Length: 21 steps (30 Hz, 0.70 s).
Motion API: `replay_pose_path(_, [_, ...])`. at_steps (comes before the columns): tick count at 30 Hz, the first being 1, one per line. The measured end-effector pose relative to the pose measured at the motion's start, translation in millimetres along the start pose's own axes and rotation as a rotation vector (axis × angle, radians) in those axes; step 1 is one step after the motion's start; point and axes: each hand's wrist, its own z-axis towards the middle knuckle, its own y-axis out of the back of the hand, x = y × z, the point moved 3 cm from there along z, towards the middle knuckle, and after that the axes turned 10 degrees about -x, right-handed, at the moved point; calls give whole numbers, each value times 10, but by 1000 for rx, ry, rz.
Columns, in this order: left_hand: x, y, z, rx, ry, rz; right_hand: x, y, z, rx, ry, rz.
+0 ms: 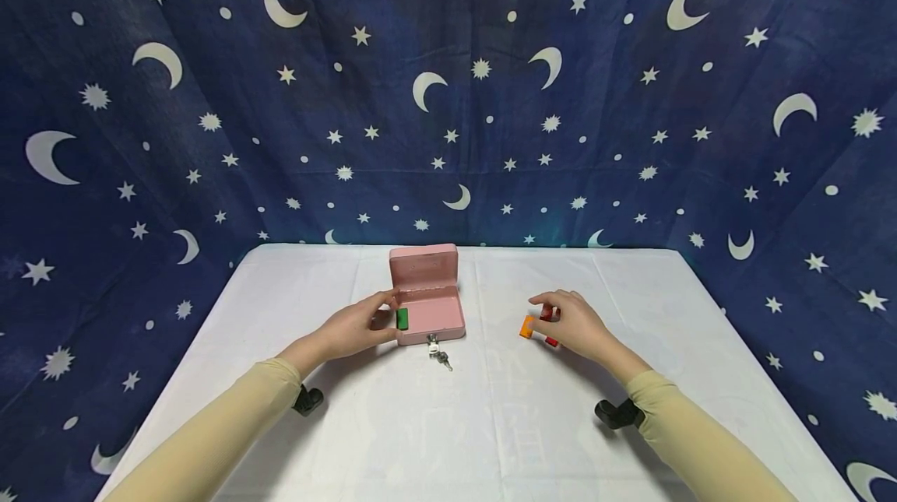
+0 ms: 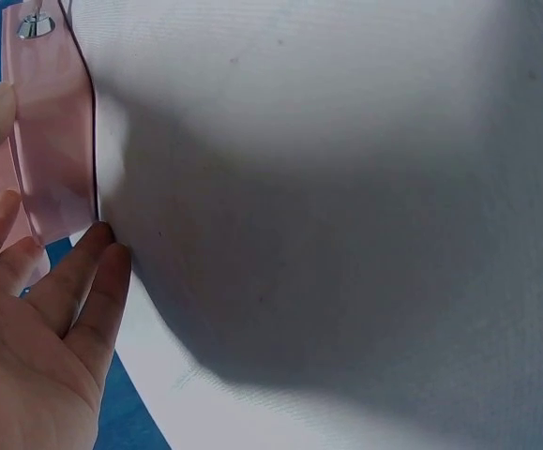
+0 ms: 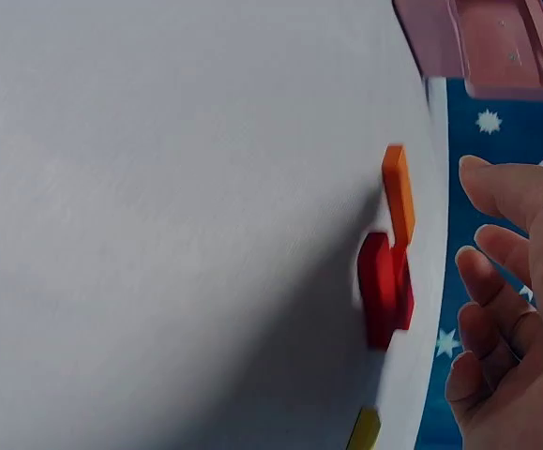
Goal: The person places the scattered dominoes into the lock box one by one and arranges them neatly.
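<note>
A pink metal cash box (image 1: 430,335) stands on the table with its lid (image 1: 423,267) raised. Inside it, along the left wall, lies a green block (image 1: 402,319). My left hand (image 1: 359,326) is at the box's left side, thumb near the front corner and fingers extended; in the left wrist view the fingertips touch or nearly touch the box. My right hand (image 1: 576,324) hovers with parted, loosely bent fingers over an orange block (image 1: 526,327) and red blocks (image 3: 377,291), holding nothing. A yellow block (image 3: 365,429) shows only in the right wrist view.
A lock with keys (image 1: 444,360) hangs at the box's front and lies on the white tablecloth (image 1: 420,424). Dark blue cloth (image 1: 483,136) with moons and stars surrounds the table. Black wrist mounts (image 1: 617,414) sit under the sleeves.
</note>
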Motion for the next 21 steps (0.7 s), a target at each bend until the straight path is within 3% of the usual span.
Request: replay_pose_path(21, [12,-6,-5,-5,3,9,-475,298,-213,-20,-83,-139])
